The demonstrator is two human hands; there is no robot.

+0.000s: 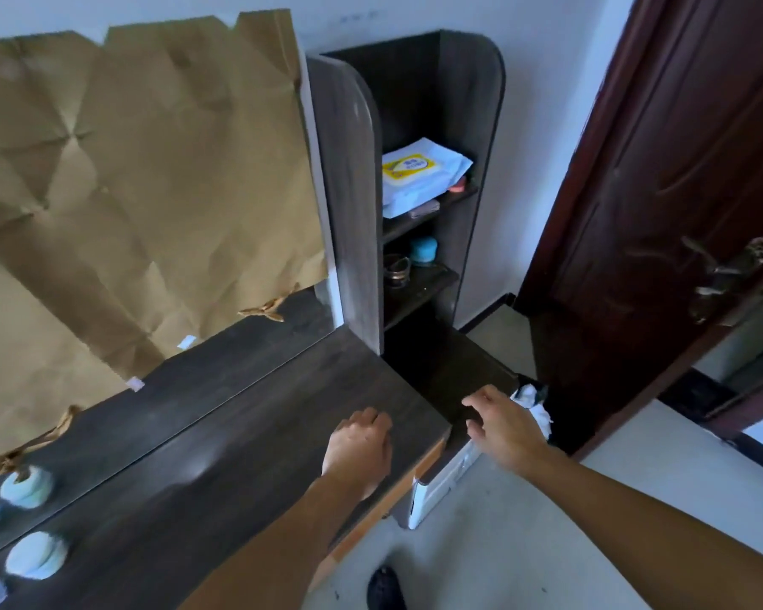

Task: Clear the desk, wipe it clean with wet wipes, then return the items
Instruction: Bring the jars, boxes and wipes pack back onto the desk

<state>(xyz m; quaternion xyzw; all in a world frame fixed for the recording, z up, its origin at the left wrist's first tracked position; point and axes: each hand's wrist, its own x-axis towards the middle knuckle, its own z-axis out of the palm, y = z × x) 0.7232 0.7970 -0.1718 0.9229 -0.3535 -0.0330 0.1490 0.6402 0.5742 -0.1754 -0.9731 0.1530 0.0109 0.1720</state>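
Observation:
The dark wood desk stretches from the lower left to the middle. My left hand lies on its right end, fingers loosely curled, nothing in it. My right hand hovers past the desk's right edge, fingers relaxed and spread, empty, just left of a bin holding crumpled white wipes. A pack of wet wipes with a yellow label lies on the upper shelf of the side unit. A pale blue jar stands on the desk at the far left.
A mirror covered with brown paper backs the desk and reflects the jar. A blue jar and a dark ring-shaped object sit on the lower shelf. A dark brown door stands at right. Pale floor lies below.

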